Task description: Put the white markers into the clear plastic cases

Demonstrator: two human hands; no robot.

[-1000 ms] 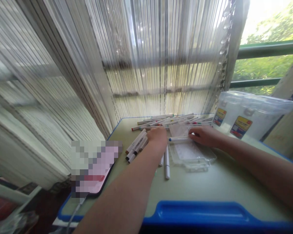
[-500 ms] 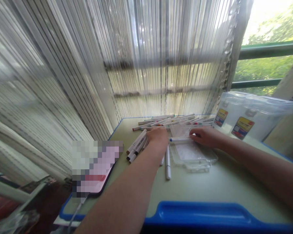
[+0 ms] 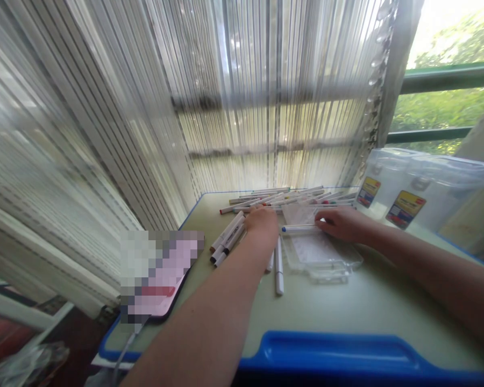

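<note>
My left hand (image 3: 261, 221) is at the middle of the table, beside a group of white markers (image 3: 230, 236) with brown and black ends; its fingertips are mostly hidden. My right hand (image 3: 334, 221) is closed on the end of a white marker with a blue tip (image 3: 297, 229), above a clear plastic case (image 3: 314, 253). Another white marker (image 3: 279, 269) lies just left of the case. Behind both hands many white markers with coloured ends (image 3: 274, 199) are spread in a loose pile.
Two clear plastic boxes with yellow labels (image 3: 439, 188) stand at the back right. A phone with a cable (image 3: 173, 279) lies at the left edge. The green table (image 3: 322, 314) has a blue trough (image 3: 334, 349) along its front. A striped curtain hangs behind.
The view has shifted slightly. Both hands stay in nearly the same places, and the blue-tipped marker is still in my right hand.
</note>
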